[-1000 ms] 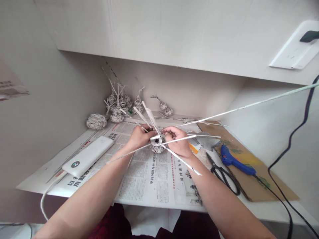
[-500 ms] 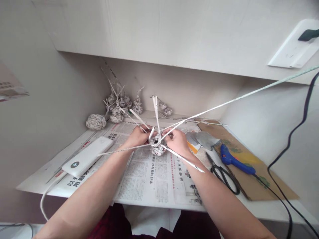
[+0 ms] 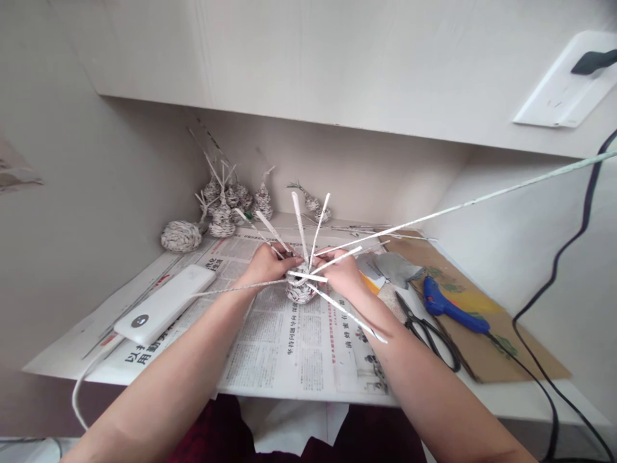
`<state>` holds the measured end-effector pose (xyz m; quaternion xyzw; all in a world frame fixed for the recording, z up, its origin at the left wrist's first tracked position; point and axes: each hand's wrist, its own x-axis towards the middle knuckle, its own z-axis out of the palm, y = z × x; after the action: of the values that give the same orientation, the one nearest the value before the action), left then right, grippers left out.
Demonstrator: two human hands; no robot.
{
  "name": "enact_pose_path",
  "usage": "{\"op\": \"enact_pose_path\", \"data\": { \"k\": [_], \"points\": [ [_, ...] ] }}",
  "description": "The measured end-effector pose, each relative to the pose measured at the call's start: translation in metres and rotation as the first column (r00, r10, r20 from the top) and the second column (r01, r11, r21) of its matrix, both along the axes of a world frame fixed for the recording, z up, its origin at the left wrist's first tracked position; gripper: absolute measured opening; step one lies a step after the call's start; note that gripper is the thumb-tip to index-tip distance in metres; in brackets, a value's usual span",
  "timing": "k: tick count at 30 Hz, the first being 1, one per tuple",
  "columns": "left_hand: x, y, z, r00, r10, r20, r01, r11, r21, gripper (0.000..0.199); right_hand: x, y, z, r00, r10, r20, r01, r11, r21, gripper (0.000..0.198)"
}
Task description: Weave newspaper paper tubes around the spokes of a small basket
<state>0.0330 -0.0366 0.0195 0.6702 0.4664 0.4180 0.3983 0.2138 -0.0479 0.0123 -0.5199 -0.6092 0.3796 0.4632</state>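
Observation:
A small woven paper gourd (image 3: pixel 299 294) sits over the newspaper between my hands, with several rolled-paper strips fanning out from its open top. My left hand (image 3: pixel 270 265) pinches its far left rim, the thumb pressed against the weave. At the right rim, my right hand (image 3: pixel 341 269) has its fingers closed on a long paper strip (image 3: pixel 434 212), which runs off to the upper right. The right fingertips are partly hidden behind the strips. One short strip (image 3: pixel 308 277) lies across the gourd's mouth, and another (image 3: pixel 349 314) slants down over my right wrist.
Newspaper (image 3: pixel 270 354) covers the table. A white power bank (image 3: pixel 166 302) lies left, with woven gourds (image 3: pixel 222 222) behind. Scissors (image 3: pixel 429 334), grey sandpaper (image 3: pixel 398 269) and a blue glue gun (image 3: pixel 453 308) on cardboard (image 3: pixel 530 350) lie right. A black cord (image 3: pixel 559 270) hangs there.
The strips round the gourd's mouth have shifted: one now lies across the opening, and others point up and right. The long strip has swung slightly lower. Both hands stay at the rim.

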Motion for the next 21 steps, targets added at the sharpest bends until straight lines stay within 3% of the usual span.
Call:
{"op": "enact_pose_path", "data": {
  "k": [3,9,13,16,19,21],
  "points": [
    [-0.001,0.0,0.001,1.0,-0.012,-0.013,0.013,0.999,0.03,0.019,-0.004,-0.004,0.0,0.998,-0.052,-0.048,0.054,0.998,0.032,0.009],
    [-0.003,0.003,0.0,0.998,-0.036,-0.055,0.04,0.997,0.071,0.023,-0.006,-0.003,-0.005,0.992,-0.031,-0.12,0.035,0.999,0.026,0.015],
    [-0.003,0.007,-0.005,0.999,0.024,-0.027,-0.022,0.998,0.062,0.024,-0.003,-0.003,-0.002,0.991,-0.12,-0.058,0.127,0.981,0.148,0.021],
    [-0.002,0.007,-0.006,0.996,0.057,0.068,-0.058,0.998,0.009,0.026,0.002,-0.003,0.002,0.976,-0.202,0.08,0.18,0.958,0.222,0.021],
    [-0.001,0.006,-0.006,0.981,0.055,0.184,-0.047,0.998,-0.048,0.027,0.006,-0.001,0.0,0.983,-0.044,0.18,0.03,0.996,0.079,0.017],
    [-0.001,0.007,-0.007,0.962,0.039,0.269,-0.014,0.996,-0.093,0.028,0.005,0.002,-0.003,0.99,0.082,0.118,-0.078,0.996,-0.038,0.012]
  ]
}}
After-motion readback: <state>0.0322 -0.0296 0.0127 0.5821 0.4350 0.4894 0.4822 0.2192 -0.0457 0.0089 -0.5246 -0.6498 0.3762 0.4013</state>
